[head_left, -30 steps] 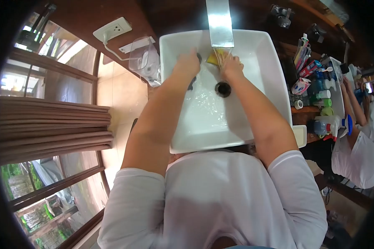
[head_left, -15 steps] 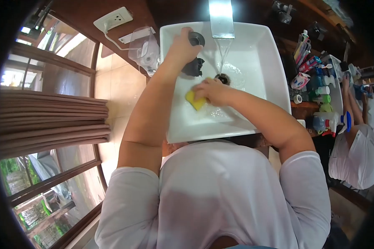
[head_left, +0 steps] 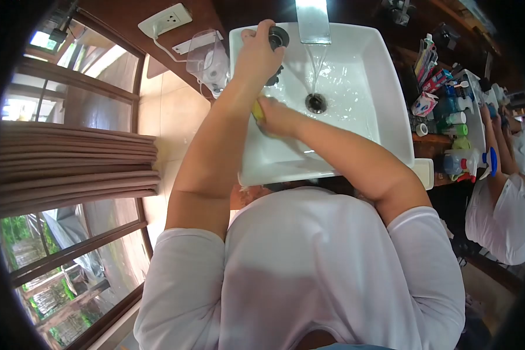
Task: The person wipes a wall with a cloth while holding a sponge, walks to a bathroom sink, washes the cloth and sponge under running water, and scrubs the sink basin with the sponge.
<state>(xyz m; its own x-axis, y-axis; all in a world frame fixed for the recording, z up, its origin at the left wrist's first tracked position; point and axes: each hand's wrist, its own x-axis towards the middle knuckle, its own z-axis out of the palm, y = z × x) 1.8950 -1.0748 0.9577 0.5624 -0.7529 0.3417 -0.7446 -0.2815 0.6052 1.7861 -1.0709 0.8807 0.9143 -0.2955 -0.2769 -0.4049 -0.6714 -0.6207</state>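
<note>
Sponge (head_left: 257,112) pinched by right fingers (head_left: 265,105), left fingers (head_left: 266,27) clasping black object (head_left: 279,37) — sink (head_left: 356,87) beneath

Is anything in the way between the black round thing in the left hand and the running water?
Nothing visible: only open white sink lies between the black round thing in the left hand and the running water. The right hand, with the yellow sponge, is off that path.

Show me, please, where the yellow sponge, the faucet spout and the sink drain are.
Yellow sponge (head_left: 257,111): head view, on its exposed yellow edge.
Faucet spout (head_left: 313,23): head view, on the middle of its flat metal top.
Sink drain (head_left: 315,104): head view, on its dark round centre.
</note>
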